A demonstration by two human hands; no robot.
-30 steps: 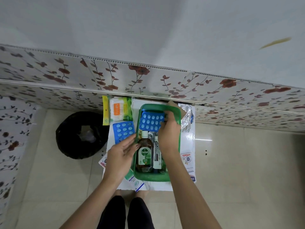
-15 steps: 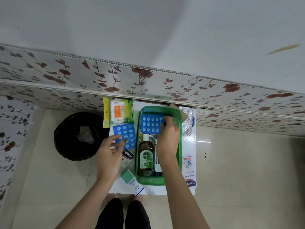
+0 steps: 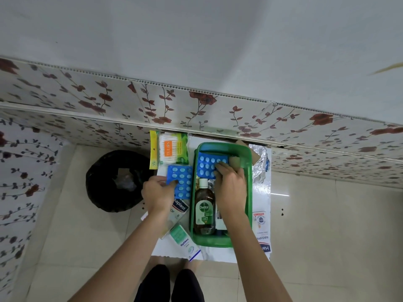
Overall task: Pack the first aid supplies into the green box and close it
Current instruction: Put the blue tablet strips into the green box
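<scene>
Now the left hand [image 3: 157, 191] has reached the 2nd blue blister pack [image 3: 180, 182] beside the green box [image 3: 248, 188], fingers closing on its near edge, ready to load it next. Meanwhile the right hand [image 3: 230, 184] still presses flat fingers on the 1st blister pack [image 3: 207, 165] inside. Its forearm hides whatever lies beside the Dettol bottle [image 3: 204, 209], possibly a tube; no lid is visible.

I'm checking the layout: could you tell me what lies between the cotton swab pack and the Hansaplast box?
In the head view, a blue blister pack lies between the cotton swab pack and Hansaplast box, with the left hand on it.
</scene>
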